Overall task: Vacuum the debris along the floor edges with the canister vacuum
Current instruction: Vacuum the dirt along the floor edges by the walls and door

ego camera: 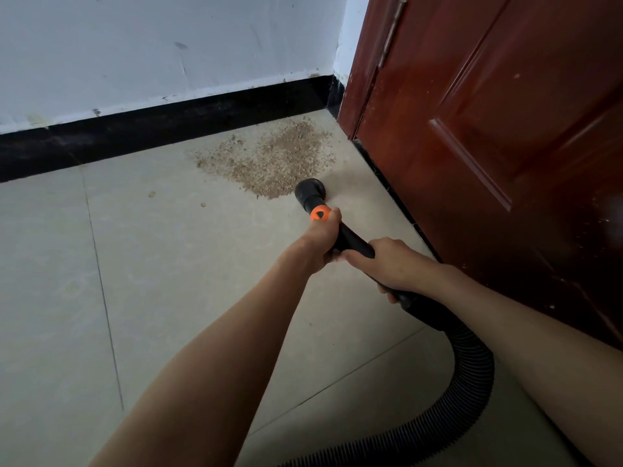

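Observation:
A patch of brown sawdust-like debris lies on the tiled floor in the corner between the black skirting and the door. The black round vacuum nozzle rests at the patch's near edge. Behind it the black wand carries an orange collar. My left hand grips the wand just behind the collar. My right hand holds the wand further back, where the ribbed black hose begins and curves down out of view. The canister is not in view.
A dark red wooden door stands close on the right, its bottom edge running along the floor beside the wand. A white wall with black skirting runs across the back. A few stray specks lie left of the patch.

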